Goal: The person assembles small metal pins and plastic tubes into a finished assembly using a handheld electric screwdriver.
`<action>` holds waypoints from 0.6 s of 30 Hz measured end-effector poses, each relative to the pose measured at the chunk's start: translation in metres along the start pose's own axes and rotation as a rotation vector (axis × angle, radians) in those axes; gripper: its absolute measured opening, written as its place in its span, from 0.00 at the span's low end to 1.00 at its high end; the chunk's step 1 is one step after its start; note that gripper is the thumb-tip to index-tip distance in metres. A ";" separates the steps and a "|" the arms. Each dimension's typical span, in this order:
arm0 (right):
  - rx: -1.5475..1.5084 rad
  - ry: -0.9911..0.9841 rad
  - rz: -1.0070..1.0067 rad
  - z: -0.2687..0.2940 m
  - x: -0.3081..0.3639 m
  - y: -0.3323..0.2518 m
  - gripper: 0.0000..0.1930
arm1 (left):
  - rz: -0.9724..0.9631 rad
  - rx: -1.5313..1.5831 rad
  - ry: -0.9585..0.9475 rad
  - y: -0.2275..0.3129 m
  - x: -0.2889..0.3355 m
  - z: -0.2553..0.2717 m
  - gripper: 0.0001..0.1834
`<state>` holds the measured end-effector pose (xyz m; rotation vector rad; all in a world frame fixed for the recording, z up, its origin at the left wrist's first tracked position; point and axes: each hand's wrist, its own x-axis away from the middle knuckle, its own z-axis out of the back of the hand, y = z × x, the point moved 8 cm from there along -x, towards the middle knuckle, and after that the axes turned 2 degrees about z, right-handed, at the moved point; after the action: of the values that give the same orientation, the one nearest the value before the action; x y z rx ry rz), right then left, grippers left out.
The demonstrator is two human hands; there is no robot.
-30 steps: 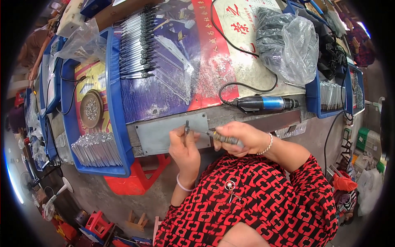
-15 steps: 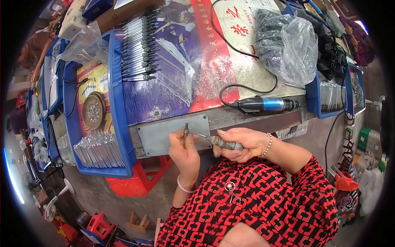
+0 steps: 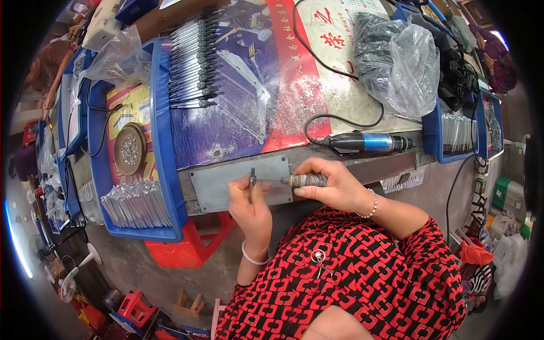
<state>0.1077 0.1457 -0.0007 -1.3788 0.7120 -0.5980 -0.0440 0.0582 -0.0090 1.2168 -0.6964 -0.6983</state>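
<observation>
My left hand (image 3: 251, 212) pinches a small dark part (image 3: 253, 175) between thumb and fingers, above a grey metal plate (image 3: 215, 187) at the bench's front edge. In my right hand (image 3: 339, 187) is a screwdriver (image 3: 309, 180) with a worn, wrapped-looking handle, its thin shaft pointing left. The shaft's tip reaches the dark part; whether it sits inside a screw there is too small to tell. Beyond my right hand lies a black and blue corded power tool (image 3: 368, 143).
Thin metal strips with dark ends (image 3: 195, 68) lie in a row on the poster-covered bench. At left, a blue tray (image 3: 181, 198) holds a round bowl (image 3: 129, 152) of small parts and silvery strips (image 3: 136, 207). A plastic bag (image 3: 396, 62) lies back right; another blue tray (image 3: 432, 133) stands beyond it.
My right hand has shifted slightly up, its grip on the screwdriver handle changed and the shaft now nearly level. My left hand has moved a little left with the dark part.
</observation>
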 end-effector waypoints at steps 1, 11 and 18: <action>-0.112 -0.158 -0.289 -0.010 -0.002 0.005 0.18 | 0.025 0.012 0.019 -0.001 0.001 0.004 0.04; 0.084 0.106 0.158 -0.005 0.000 -0.005 0.24 | 0.003 0.040 0.058 0.000 0.000 0.007 0.03; -1.247 -0.365 -1.083 -0.040 0.036 0.016 0.18 | -0.032 -0.064 0.015 0.002 0.003 0.004 0.04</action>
<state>0.1004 0.0944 -0.0218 -2.9940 -0.1414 -0.6945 -0.0452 0.0538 -0.0060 1.1760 -0.6385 -0.7323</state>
